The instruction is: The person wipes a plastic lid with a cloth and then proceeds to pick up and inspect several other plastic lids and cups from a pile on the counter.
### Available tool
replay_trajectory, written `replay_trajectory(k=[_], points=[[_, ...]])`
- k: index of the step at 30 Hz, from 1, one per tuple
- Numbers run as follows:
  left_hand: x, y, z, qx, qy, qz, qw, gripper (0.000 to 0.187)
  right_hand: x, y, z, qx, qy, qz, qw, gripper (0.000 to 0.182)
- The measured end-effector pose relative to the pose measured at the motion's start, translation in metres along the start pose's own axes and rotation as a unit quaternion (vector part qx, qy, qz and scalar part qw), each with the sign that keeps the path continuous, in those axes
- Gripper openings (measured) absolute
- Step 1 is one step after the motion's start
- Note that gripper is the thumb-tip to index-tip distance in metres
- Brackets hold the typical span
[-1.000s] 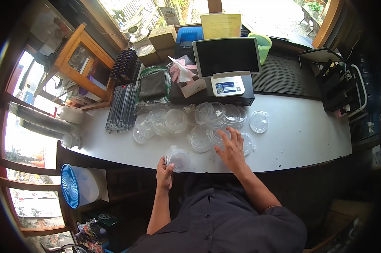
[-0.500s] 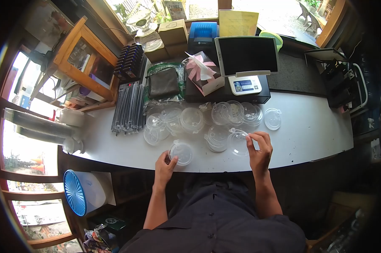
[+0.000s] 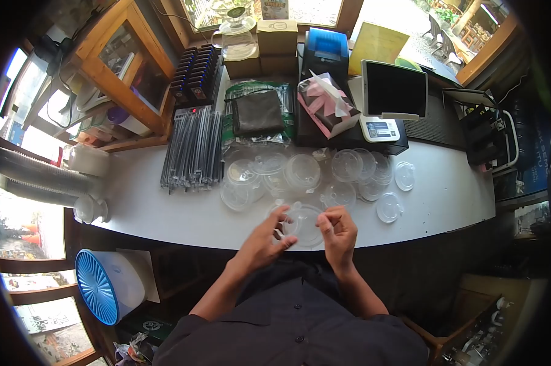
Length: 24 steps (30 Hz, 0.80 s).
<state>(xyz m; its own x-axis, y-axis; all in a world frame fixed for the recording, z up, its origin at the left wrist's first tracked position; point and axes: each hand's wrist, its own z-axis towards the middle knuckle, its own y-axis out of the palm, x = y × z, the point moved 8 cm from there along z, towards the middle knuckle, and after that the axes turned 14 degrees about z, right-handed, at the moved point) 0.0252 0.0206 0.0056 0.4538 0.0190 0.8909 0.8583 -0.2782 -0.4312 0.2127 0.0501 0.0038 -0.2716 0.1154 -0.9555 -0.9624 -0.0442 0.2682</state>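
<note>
Over the table's front edge, a clear round plastic lid (image 3: 309,227) sits between my two hands. My left hand (image 3: 264,239) is at its left side, the thumb and fingers curved around the rim. My right hand (image 3: 339,235) is closed in a pinch at the lid's right edge. Several similar clear lids lie on the table just beyond my hands: one group (image 3: 242,186) at the left, a large lid (image 3: 303,172) in the middle, overlapping ones (image 3: 348,165) further right. Apart from these, a single lid (image 3: 389,207) and another (image 3: 404,175) lie to the right.
Wrapped black straws (image 3: 192,149) and a dark packet (image 3: 257,113) line the table's back left. Behind the lids stand a pink tissue box (image 3: 327,107) and a screen (image 3: 394,88). Stacked cups (image 3: 37,177) lie at the left. A blue-lidded tub (image 3: 98,287) is below the edge.
My right hand has moved left to the lid at my left hand. The lid my right hand held is gone from it, and another lid lies at the table's right. The view has shifted.
</note>
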Motion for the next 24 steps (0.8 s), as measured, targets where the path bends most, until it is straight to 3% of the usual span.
replay_trajectory(k=[1,4,5,8,11,14,15,17,20,22,24], points=[[-0.01,0.011,0.003,-0.043,0.052,0.016,0.998,0.077,0.004,0.01,-0.005,-0.02,0.006,-0.018,1.0,0.01],[-0.023,0.021,0.008,-0.07,0.047,-0.116,0.99,0.095,-0.018,0.058,-0.01,-0.178,-0.057,-0.001,0.982,0.022],[-0.026,0.021,0.007,-0.099,0.039,-0.155,0.982,0.097,-0.007,0.057,-0.016,-0.184,-0.018,0.008,0.983,0.036],[-0.035,0.02,0.009,-0.083,0.039,-0.316,0.944,0.098,0.005,0.062,-0.025,-0.157,-0.006,-0.03,0.987,0.049],[-0.036,0.022,0.011,-0.102,0.083,-0.328,0.935,0.107,0.002,0.063,-0.023,-0.089,-0.018,-0.122,0.988,0.062],[-0.038,0.022,0.013,-0.095,0.04,-0.397,0.912,0.105,0.026,0.063,-0.025,-0.088,0.114,-0.06,0.988,0.069],[-0.039,0.024,0.012,-0.098,0.035,-0.42,0.902,0.103,0.027,0.06,-0.024,-0.09,0.131,-0.1,0.982,0.061],[-0.043,0.026,0.012,-0.101,0.025,-0.467,0.878,0.099,0.037,0.054,-0.025,-0.061,0.188,-0.035,0.98,0.055],[-0.04,0.023,0.012,-0.08,0.017,-0.432,0.898,0.088,0.03,0.053,-0.021,-0.044,0.202,-0.06,0.976,0.043],[-0.043,0.005,0.014,0.018,0.07,-0.261,0.963,0.069,0.024,0.054,-0.015,-0.04,0.184,-0.104,0.977,0.04],[-0.046,-0.009,0.01,0.1,0.081,-0.122,0.984,0.056,0.025,0.044,-0.014,-0.005,0.152,-0.151,0.977,0.033]])
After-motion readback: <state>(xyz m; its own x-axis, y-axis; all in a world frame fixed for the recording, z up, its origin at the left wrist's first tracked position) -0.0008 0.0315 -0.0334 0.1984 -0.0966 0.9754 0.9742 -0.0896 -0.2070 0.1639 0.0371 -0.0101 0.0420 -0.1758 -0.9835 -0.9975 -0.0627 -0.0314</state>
